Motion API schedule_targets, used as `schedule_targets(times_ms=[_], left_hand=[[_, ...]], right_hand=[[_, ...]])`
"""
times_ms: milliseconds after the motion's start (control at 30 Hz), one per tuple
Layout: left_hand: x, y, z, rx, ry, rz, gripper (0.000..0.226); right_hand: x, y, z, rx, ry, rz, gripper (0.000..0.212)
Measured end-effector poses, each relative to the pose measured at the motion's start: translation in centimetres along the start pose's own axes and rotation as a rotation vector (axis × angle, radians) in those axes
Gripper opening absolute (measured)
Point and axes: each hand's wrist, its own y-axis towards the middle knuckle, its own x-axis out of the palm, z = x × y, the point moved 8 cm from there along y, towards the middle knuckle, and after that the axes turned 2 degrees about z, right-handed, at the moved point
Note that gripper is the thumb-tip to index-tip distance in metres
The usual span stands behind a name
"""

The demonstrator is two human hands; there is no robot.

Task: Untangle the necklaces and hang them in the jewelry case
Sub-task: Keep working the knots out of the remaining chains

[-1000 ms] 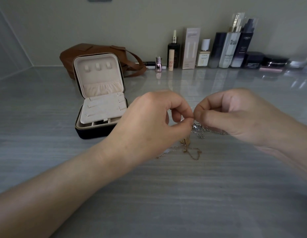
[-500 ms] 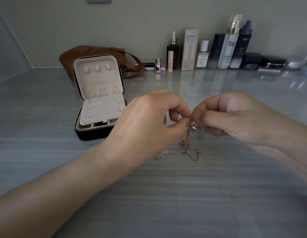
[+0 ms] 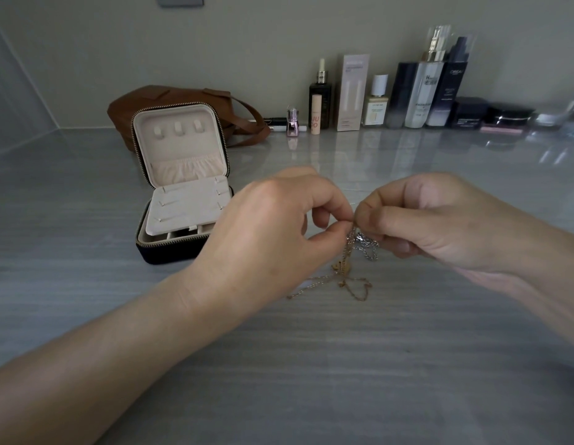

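Observation:
A tangle of thin chains hangs between my hands: a silver necklace [image 3: 367, 247] bunched just under my fingers and a gold necklace [image 3: 349, 281] trailing down onto the grey table. My left hand [image 3: 272, 236] pinches the tangle between thumb and forefinger. My right hand [image 3: 433, 220] pinches it right beside, fingertips almost touching the left ones. The jewelry case [image 3: 182, 187], dark outside and cream inside, stands open to the left of my left hand; the three hooks in its lid are bare.
A brown leather bag [image 3: 170, 104] lies behind the case. Several cosmetic bottles, a box [image 3: 354, 91] and jars line the back wall on the right. The grey table [image 3: 343, 364] stretches toward me.
The tangle has been lifted a little: more gold chain now hangs from my fingers, and the silver chain has gathered under my right hand. Both hands stay pinched together.

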Motion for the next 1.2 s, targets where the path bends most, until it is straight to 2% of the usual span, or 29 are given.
schedule_targets(times_ms=[200,400,867,1067,1200], left_hand=[[-0.1,0.1,0.2,0.029,0.037,0.005,0.006],[0.1,0.1,-0.6,-0.055,-0.031,0.005,0.004],[0.5,-0.2,0.0,0.043,0.103,-0.017,0.008],[0.6,-0.1,-0.2,0.014,0.078,-0.022,0.006],[0.8,-0.2,-1.1,-0.095,-0.007,-0.027,0.004]], right_hand=[[-0.2,0.1,0.0,0.0,0.001,0.018,0.01],[-0.5,0.0,-0.2,-0.01,-0.017,0.042,0.012],[-0.4,0.1,-0.2,-0.051,-0.091,0.072,0.013],[-0.2,0.1,-0.1,-0.044,-0.064,0.058,0.013],[-0.3,0.1,-0.1,-0.058,-0.058,0.064,0.018]])
